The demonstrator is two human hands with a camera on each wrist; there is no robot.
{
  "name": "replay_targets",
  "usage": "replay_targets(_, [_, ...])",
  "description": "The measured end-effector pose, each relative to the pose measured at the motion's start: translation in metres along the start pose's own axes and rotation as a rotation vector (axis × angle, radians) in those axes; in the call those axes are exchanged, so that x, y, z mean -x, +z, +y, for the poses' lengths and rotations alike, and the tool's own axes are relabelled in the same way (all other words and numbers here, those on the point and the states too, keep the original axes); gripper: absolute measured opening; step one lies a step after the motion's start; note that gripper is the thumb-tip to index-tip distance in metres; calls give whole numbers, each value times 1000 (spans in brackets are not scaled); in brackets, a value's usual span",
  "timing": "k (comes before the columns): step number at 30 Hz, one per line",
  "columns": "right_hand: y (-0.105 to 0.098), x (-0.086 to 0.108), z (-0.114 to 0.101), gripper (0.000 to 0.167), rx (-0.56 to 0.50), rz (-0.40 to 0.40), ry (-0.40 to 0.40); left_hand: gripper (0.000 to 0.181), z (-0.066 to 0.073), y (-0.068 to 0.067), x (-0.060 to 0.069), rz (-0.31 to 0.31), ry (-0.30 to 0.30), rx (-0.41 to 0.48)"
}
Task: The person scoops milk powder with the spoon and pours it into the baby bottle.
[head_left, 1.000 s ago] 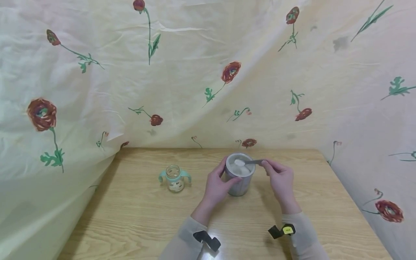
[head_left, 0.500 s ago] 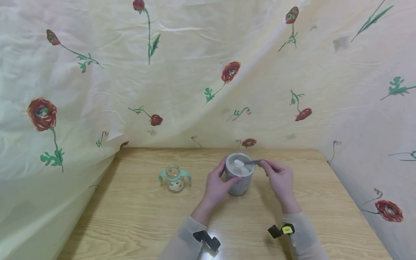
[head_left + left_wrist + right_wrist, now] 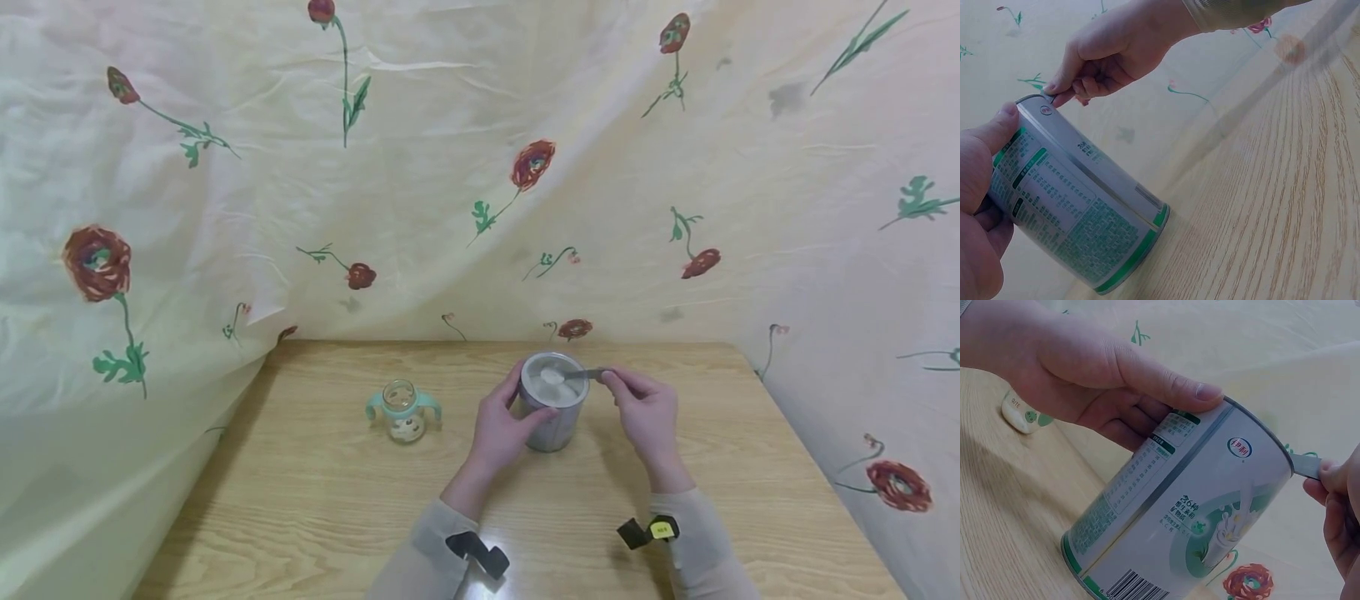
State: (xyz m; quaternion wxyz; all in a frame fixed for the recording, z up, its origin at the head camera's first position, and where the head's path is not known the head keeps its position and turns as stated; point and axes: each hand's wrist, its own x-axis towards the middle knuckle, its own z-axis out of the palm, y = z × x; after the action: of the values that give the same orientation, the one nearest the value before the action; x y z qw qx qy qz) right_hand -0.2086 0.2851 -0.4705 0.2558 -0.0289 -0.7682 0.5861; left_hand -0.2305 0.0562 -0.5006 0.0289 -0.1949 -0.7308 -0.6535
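Note:
A milk powder can [image 3: 553,425] with its top uncovered stands on the wooden table. White powder [image 3: 553,393] shows inside the rim. My left hand [image 3: 501,427] grips the can's left side, thumb across the front. My right hand [image 3: 647,417] pinches the handle of a grey scoop [image 3: 583,374], whose bowl, heaped with white powder, is over the can's opening. In the right wrist view, the scoop's handle [image 3: 1305,465] sticks out past the rim. The printed label [image 3: 1079,200] faces the left wrist camera; the scoop's bowl is hidden there.
Left of the can stands an open clear baby bottle [image 3: 405,421] with two mint-green handles. The wooden table [image 3: 315,517] meets a flower-printed cloth [image 3: 420,183] behind it and at both sides.
Both hands and the can stay in nearly the same place. The scoop's bowl shifts only slightly within the can's opening.

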Motion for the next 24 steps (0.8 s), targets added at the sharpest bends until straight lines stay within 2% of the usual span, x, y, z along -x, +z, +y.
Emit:
replay_targets(4, [-1, -1, -1, 19, -11, -10, 48, 93, 0, 0, 0, -3, 6, 5])
replay_targets(11, [-3, -4, -1, 35, -47, -40, 246, 92, 0, 0, -1, -3, 3, 11])
replay_targets(17, [-4, -5, -3, 35, -96, -58, 285, 92, 0, 0, -1, 2, -9, 12])
replay_targets(24, [-3, -6, -5, 33, -119, -70, 293, 93, 1, 1, -2, 8, -10, 9])
